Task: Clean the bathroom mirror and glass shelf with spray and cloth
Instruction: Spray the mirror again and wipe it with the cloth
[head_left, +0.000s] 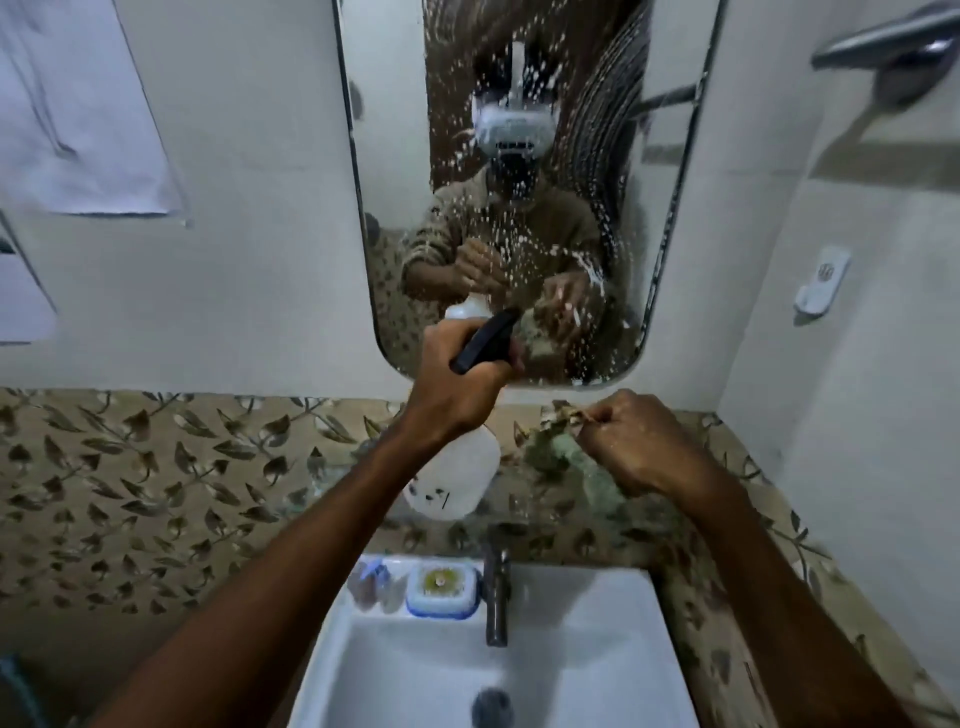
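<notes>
Fingers of left hand wrapped round black trigger head of white plastic spray bottle, just below droplet-speckled wall mirror — light, rigid, hold at neck. Right hand clenches soft greenish cloth — limp, bunch it.

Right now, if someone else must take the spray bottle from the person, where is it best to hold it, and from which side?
Grip the white body of the spray bottle from below or from its right. The left hand already wraps the neck under the black trigger head, and its forearm covers the body's left side, so only the rounded lower body hangs free.
</notes>
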